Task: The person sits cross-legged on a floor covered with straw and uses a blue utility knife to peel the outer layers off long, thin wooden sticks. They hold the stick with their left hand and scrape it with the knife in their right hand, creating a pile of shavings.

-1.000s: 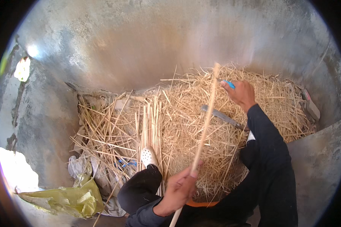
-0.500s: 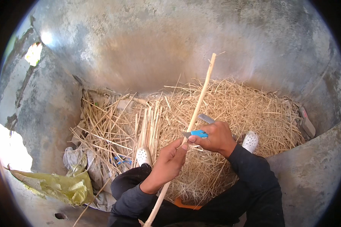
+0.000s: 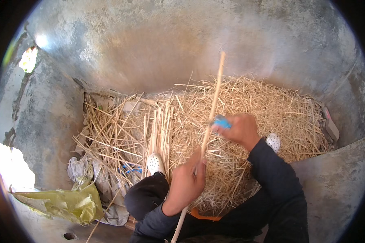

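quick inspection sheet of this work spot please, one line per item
Surface: heaped pale shavings, uneven.
Things in hand: a long pale stick, slanting; a blue tool, blurred, its contact with the stick unclear.
Clutter: loose strips at left, a crumpled yellow sheet.
Hands: left hand closed around the stick; right hand gripping the blue tool.
Cables: nothing seen.
Surroundings: stained grey wall ahead, bright opening at left.

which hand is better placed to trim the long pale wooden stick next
Right, most likely: the right hand holds the blue-handled knife close beside the long pale wooden stick, though blur hides whether they touch. The left hand is occupied gripping the stick lower down.
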A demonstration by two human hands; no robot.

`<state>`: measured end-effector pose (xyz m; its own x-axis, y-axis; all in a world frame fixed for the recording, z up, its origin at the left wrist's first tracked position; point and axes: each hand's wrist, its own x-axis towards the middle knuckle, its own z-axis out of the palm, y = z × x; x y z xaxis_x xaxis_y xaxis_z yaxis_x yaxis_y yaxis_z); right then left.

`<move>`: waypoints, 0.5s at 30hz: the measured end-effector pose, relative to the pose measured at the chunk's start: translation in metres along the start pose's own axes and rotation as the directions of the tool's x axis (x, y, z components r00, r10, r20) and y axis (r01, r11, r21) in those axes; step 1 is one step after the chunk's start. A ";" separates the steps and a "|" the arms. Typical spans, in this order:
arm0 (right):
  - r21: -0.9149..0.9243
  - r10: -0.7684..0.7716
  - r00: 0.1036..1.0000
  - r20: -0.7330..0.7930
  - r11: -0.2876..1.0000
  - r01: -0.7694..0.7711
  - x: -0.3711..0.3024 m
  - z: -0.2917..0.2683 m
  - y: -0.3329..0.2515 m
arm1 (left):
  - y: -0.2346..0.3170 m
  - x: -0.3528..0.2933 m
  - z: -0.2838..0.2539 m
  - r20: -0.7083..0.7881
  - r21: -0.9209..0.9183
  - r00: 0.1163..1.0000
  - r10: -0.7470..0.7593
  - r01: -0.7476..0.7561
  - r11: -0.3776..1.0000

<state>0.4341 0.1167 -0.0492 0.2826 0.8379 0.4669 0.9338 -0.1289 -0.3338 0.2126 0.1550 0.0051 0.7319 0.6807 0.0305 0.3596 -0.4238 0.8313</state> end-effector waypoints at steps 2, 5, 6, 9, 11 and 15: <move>-0.011 0.206 0.969 0.138 0.978 -0.207 0.015 -0.012 0.009 | -0.010 -0.004 -0.001 0.004 -0.001 1.000 0.029 -0.029 1.000; 0.078 -0.036 0.996 0.081 0.997 0.030 0.000 0.003 -0.021 | -0.014 -0.002 -0.005 -0.024 -0.015 0.999 0.034 -0.035 0.999; 0.121 -0.084 0.990 0.112 0.990 0.070 -0.007 0.006 -0.034 | -0.015 -0.003 -0.008 -0.032 -0.008 0.999 0.030 -0.030 1.000; 0.086 -0.140 0.988 0.058 0.987 0.135 0.000 0.009 -0.028 | -0.015 -0.005 -0.010 -0.065 0.020 0.997 0.038 -0.036 0.999; 0.070 -0.141 0.988 0.055 0.988 0.137 0.002 0.011 -0.023 | -0.014 -0.005 -0.010 -0.071 0.038 0.996 0.052 -0.049 0.998; 0.039 -0.171 0.985 0.000 0.985 0.171 0.011 0.010 -0.020 | -0.007 -0.005 -0.014 -0.061 0.059 0.998 0.032 -0.028 0.998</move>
<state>0.4163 0.1339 -0.0458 0.1192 0.8474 0.5174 0.9589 0.0368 -0.2813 0.1982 0.1627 0.0073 0.7064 0.7020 0.0904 0.3725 -0.4773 0.7959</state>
